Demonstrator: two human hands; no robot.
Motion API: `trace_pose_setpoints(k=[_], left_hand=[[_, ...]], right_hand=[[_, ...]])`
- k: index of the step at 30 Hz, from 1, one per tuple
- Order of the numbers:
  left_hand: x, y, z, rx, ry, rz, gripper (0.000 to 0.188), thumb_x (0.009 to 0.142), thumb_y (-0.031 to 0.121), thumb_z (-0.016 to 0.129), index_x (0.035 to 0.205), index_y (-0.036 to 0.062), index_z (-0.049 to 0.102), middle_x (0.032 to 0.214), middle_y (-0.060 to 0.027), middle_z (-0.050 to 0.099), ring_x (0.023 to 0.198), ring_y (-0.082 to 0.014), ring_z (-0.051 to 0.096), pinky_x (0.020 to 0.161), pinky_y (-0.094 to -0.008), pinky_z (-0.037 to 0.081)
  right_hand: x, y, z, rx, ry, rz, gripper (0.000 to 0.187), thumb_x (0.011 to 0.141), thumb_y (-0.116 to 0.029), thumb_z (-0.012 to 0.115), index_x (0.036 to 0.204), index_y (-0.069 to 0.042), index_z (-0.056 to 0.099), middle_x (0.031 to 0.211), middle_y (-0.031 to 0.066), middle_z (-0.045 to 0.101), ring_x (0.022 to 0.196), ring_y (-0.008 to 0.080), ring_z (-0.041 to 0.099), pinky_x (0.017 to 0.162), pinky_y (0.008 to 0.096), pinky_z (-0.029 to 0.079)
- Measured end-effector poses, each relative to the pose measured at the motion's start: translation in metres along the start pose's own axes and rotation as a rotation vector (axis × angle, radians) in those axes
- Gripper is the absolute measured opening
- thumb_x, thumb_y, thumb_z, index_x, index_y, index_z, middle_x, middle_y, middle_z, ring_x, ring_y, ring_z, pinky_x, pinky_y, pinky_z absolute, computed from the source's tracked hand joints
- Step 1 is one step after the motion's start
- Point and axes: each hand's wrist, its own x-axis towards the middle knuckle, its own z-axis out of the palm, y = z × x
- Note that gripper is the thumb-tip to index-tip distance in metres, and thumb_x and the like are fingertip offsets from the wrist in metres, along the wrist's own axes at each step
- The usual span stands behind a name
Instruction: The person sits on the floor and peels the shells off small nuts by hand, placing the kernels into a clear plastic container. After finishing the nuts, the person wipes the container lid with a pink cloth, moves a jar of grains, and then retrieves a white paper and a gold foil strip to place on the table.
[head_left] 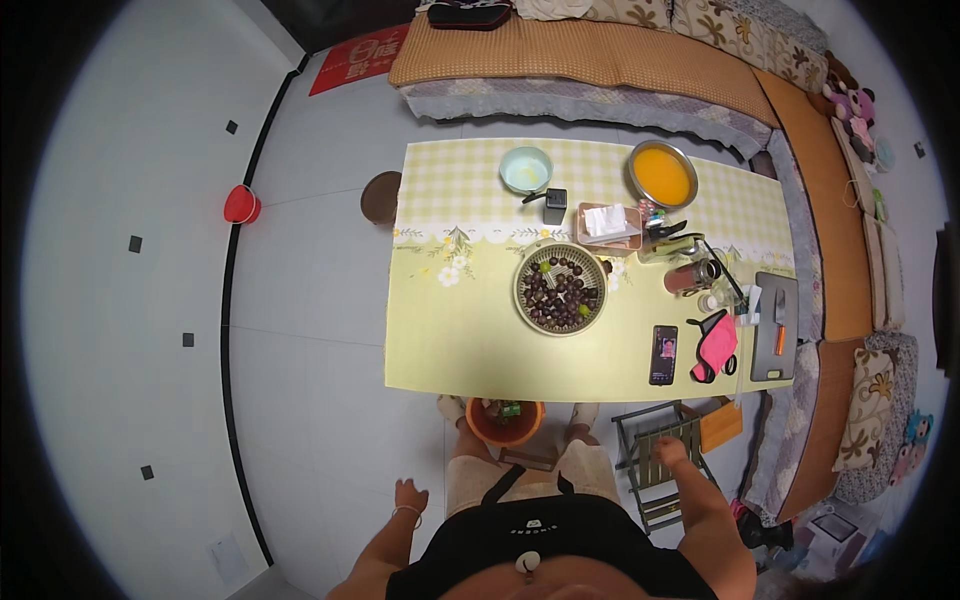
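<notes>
Left hand (411, 497) hung out to the side, empty, its fingers parted, well apart from the orange bucket (505, 432) that stood ahead between the two hands; right hand (668, 452) hung over the folding stool (650, 479), which lay directly below it, though I could not tell whether it touched or gripped it. Farther ahead, between both hands, a pale colander (518, 295) of dark round fruit (570, 296) sat on the bench (450, 345)
</notes>
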Motion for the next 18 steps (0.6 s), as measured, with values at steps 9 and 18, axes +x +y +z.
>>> trace_pose_setpoints(k=[9,18], left_hand=[[0.069,-0.022,-0.014,-0.014,-0.024,0.085,0.064,0.069,0.036,0.076,0.113,-0.0087,0.062,0.113,-0.0309,0.062,0.108,-0.0436,0.060,0.095,-0.0420,0.049],[0.165,0.152,-0.154,0.436,-0.087,0.670,0.045,0.075,0.028,0.074,0.105,-0.0036,0.066,0.110,-0.0242,0.064,0.105,-0.0410,0.058,0.095,-0.0459,0.045]], right_hand=[[-0.125,0.074,0.011,0.414,0.182,-0.100,0.010,0.088,-0.013,0.058,0.092,-0.004,0.056,0.061,0.0071,0.054,0.048,0.0162,0.050,0.040,0.0308,0.037],[-0.370,0.223,0.199,-0.712,-0.374,0.321,0.021,0.090,-0.015,0.056,0.104,-0.005,0.067,0.093,0.0028,0.071,0.080,0.0151,0.069,0.065,0.0324,0.055]])
